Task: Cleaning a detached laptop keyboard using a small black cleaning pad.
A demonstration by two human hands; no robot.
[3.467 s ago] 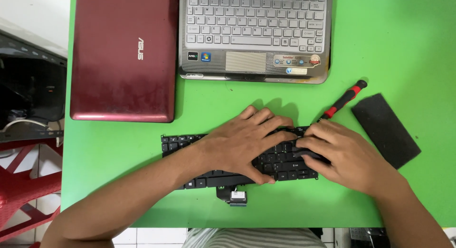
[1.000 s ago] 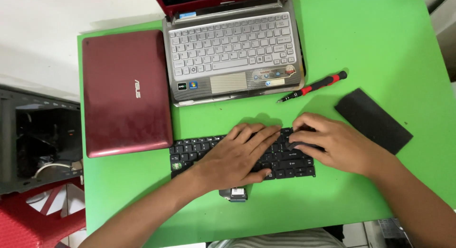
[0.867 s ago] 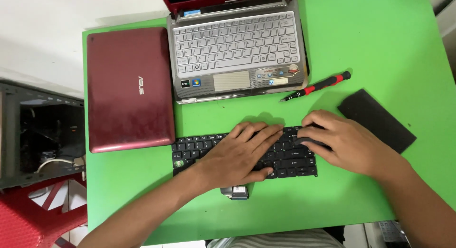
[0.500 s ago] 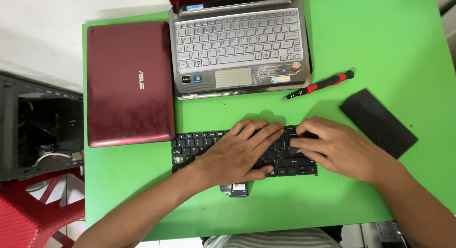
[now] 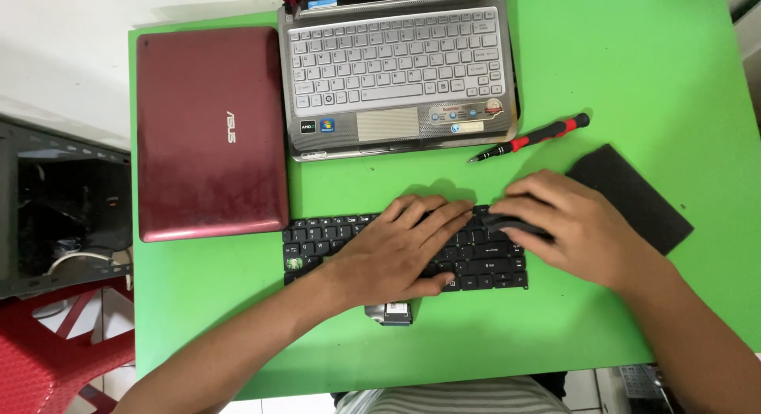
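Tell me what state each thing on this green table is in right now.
Open laptop: lid up, silver keyboard showing.
Red laptop: closed, lying flat.
Loose black keyboard: flat on table, both hands on it.
Screwdriver: lying untouched.
Black pad: flat beside right hand.
Left hand: spread over keys.

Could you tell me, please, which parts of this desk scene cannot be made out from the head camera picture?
- Middle keys of the loose black keyboard: covered by the left hand and right hand.
- What the right fingertips press or grip: too dark to tell.
- Open laptop: its screen is cut off by the top edge.
- Small part below the keyboard: half hidden by the left wrist, too small to identify.
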